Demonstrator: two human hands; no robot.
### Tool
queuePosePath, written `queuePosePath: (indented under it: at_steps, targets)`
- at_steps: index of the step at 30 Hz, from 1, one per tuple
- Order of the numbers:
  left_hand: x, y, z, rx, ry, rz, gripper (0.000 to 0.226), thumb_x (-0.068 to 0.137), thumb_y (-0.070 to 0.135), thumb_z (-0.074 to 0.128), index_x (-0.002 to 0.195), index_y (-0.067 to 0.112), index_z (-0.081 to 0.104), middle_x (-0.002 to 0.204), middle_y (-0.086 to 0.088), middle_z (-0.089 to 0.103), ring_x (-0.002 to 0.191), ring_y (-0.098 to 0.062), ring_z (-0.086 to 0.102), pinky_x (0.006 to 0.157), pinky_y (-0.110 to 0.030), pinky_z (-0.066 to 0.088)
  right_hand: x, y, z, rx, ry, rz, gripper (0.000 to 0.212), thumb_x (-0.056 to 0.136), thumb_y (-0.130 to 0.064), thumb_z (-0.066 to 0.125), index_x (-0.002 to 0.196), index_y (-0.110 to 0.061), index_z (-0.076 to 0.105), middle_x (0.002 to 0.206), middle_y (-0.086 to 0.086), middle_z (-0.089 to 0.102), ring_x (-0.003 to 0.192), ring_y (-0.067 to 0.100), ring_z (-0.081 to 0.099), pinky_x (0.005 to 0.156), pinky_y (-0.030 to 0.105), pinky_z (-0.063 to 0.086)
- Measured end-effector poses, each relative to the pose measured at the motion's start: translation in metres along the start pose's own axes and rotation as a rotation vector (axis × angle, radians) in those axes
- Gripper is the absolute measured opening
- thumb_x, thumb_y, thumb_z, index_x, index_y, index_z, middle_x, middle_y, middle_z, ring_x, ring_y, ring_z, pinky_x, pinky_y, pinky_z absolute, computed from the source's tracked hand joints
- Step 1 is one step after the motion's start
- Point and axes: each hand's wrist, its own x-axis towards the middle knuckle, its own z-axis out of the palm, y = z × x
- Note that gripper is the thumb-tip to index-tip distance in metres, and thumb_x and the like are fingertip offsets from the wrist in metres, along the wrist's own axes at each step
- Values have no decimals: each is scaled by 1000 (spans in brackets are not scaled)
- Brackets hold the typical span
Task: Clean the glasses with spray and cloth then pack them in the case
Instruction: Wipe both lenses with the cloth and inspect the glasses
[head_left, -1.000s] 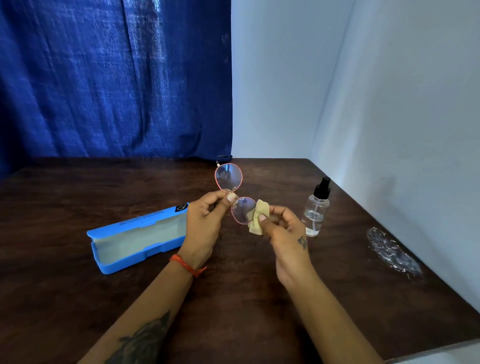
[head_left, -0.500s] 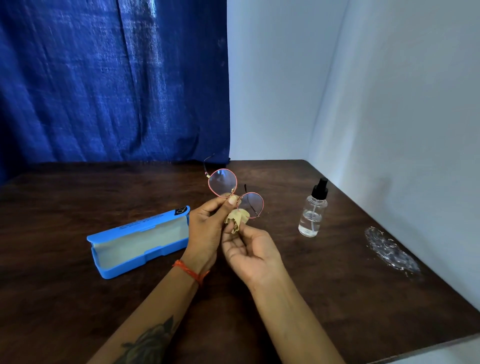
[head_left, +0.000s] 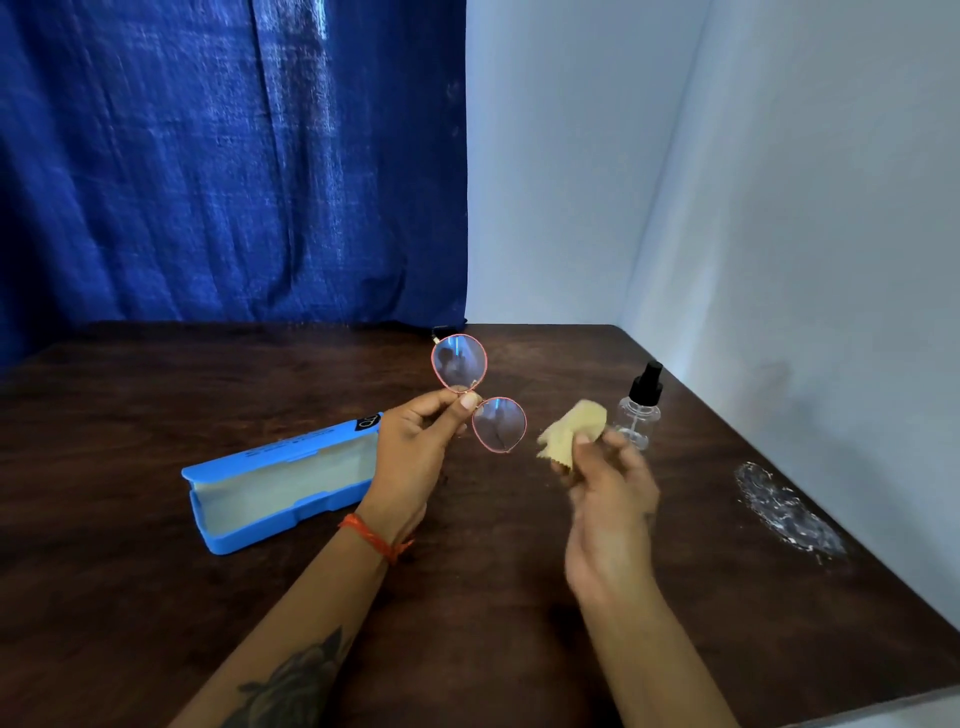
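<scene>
My left hand (head_left: 415, 441) pinches the pink-rimmed glasses (head_left: 480, 392) at the bridge and holds them above the table, one lens over the other. To their right, my right hand (head_left: 610, 488) grips a small yellow cloth (head_left: 574, 428), blurred and apart from the lenses. The clear spray bottle (head_left: 640, 410) with a black nozzle stands upright just behind the cloth. The blue glasses case (head_left: 280, 480) lies open on the table, left of my left hand, with nothing inside.
The dark wooden table (head_left: 493, 597) meets a blue curtain (head_left: 234, 166) at the back and a white wall (head_left: 805, 260) on the right. A crumpled clear plastic wrapper (head_left: 787, 512) lies near the right wall.
My right hand has drawn the cloth away from the lower lens, out to the right toward the spray bottle. The glasses have tilted back to face me in the left hand.
</scene>
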Motion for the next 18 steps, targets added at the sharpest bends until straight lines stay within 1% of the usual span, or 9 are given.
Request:
queuePosePath:
  at_steps: [2,3,4,6,8,11,13,16,18]
  targets:
    - [-1,-1,0,112,-27,79,10,83,7,62,76,9,69,82,2,68,77,5,61,70,-9,45,3,-10,4,-414,-133,-529,20,83,-7,61,91,-25,65,85,-9,66,76,1,60,70,15,47]
    - [-1,-2,-1,175,-37,116,8,82,9,64,78,11,70,82,1,69,77,2,61,72,-12,46,5,-16,8,-603,-256,-769,21,82,-9,60,94,-24,66,88,-10,67,79,1,61,74,14,46]
    - [-1,-4,-1,242,-47,153,7,82,11,64,80,12,71,82,-1,69,78,-3,62,72,-16,48,8,-21,15,-773,-386,-973,23,83,-6,57,98,-19,68,91,-5,68,83,6,61,77,15,46]
    - [-1,-7,-2,354,-72,224,8,82,11,64,84,15,71,81,-3,68,75,-9,61,69,-17,47,12,-32,32,-1042,-557,-1274,29,83,-3,49,102,-10,70,93,8,67,85,19,59,79,21,45]
    - [-2,-5,-2,430,-79,288,12,81,7,63,86,15,70,76,3,64,72,-5,58,65,-10,42,14,-39,51,-1220,-621,-1474,33,80,-6,44,99,-7,70,92,14,64,83,26,57,72,28,47]
    - [-3,-2,-2,507,-79,333,14,81,4,62,77,16,67,69,10,58,67,1,55,60,-6,38,22,-42,72,-1386,-733,-1669,21,70,1,55,84,-1,70,83,18,64,76,31,58,61,33,49]
    - [-3,-2,-2,529,-83,343,16,81,3,62,75,18,65,69,4,61,67,-2,56,59,-8,39,27,-41,78,-1469,-803,-1689,14,61,5,70,74,1,69,77,18,63,72,32,57,57,33,48]
    - [-3,-2,-2,533,-72,346,12,81,1,60,84,8,69,80,-9,68,75,-14,62,64,-13,45,27,-35,77,-1544,-843,-1696,21,50,2,80,67,-1,67,75,16,62,70,29,57,57,31,48]
    - [-3,-2,-2,523,-60,331,11,81,-1,60,82,6,68,80,-11,68,74,-18,62,63,-16,46,27,-31,72,-1557,-869,-1681,28,43,-2,82,67,-3,67,77,14,62,71,27,56,58,30,48]
